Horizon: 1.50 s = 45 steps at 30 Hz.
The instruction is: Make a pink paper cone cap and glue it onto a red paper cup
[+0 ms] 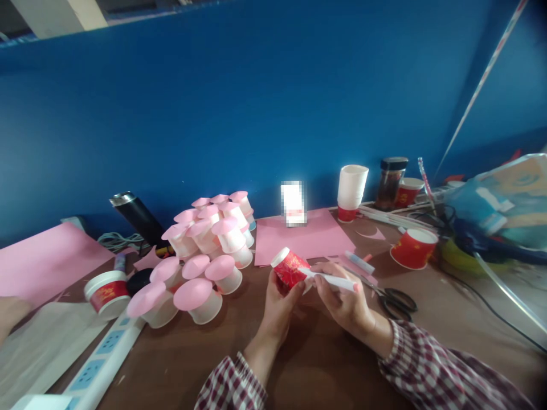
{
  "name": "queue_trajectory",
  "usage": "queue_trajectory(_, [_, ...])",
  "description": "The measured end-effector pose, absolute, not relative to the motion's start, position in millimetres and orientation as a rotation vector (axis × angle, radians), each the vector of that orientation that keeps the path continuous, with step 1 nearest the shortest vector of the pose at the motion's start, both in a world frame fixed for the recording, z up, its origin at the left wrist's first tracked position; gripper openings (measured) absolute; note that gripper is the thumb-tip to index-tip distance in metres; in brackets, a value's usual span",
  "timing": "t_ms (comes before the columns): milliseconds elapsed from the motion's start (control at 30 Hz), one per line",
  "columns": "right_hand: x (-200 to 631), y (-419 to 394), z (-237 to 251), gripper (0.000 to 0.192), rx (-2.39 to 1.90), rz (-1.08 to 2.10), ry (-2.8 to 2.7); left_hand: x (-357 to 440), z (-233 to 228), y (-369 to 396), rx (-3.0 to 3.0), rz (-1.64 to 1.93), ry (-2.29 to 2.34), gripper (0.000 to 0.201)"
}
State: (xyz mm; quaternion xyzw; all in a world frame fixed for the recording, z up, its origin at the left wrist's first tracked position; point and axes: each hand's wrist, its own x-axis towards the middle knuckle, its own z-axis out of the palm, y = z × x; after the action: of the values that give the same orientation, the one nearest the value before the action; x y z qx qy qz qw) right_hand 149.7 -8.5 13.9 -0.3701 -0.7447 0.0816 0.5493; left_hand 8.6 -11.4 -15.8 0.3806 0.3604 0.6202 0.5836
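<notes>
My left hand (277,302) is wrapped round a red paper cup (287,267) with a pale pattern, its white end tilted up to the left. In my right hand (344,302) is a white marker (335,280) with a pinkish-red end. The marker's tip is at the side of the cup; whether it touches I cannot tell. Just beyond both hands lie sheets of pink paper (273,236). Black-handled scissors (397,303) rest beside my right wrist. Several white paper cups topped with pink paper cones (199,293) stand to the left of my left hand.
A stack of white cups (352,188), a dark-lidded jar (391,182) and a red cup (413,249) stand at right. On the left are a black flask (139,216), a red-and-white cup (106,293) and a power strip (100,356). Another person's hand (12,313) shows at the left edge.
</notes>
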Motion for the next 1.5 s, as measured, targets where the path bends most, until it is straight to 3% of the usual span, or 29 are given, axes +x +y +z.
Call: queue_trajectory(1500, [148.2,-12.4,20.4,0.012,-0.865,0.222,-1.783,6.6,-16.6,-11.0,0.866,1.435,0.833,0.047])
